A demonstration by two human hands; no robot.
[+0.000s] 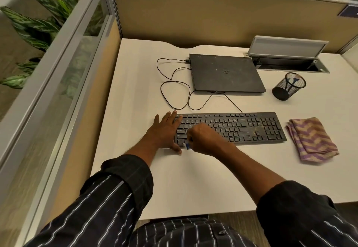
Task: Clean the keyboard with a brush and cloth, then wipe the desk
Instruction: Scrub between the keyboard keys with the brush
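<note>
Warm, fairly even indoor light from above; the white desk [139, 84] in the centre is the brightest area. Soft, faint shadows sit beside the cup [288, 87] at right centre. Colours lean yellow. Wide-angle distortion bows the partition [64, 57] along the left edge. The plant [38, 24] at upper left and the sleeves [108, 198] at the bottom look smeared and soft.

I wear a dark, near-black long-sleeved cloth shirt [184, 233] with thin white and bluish pinstripes. Its left sleeve [108, 194] and right sleeve [302, 213] are rolled back into thick cuffs, so my forearms, left hand [166, 130] and right hand [203, 138] are bare. A small dark round button [221, 232] sits on the front.
</note>
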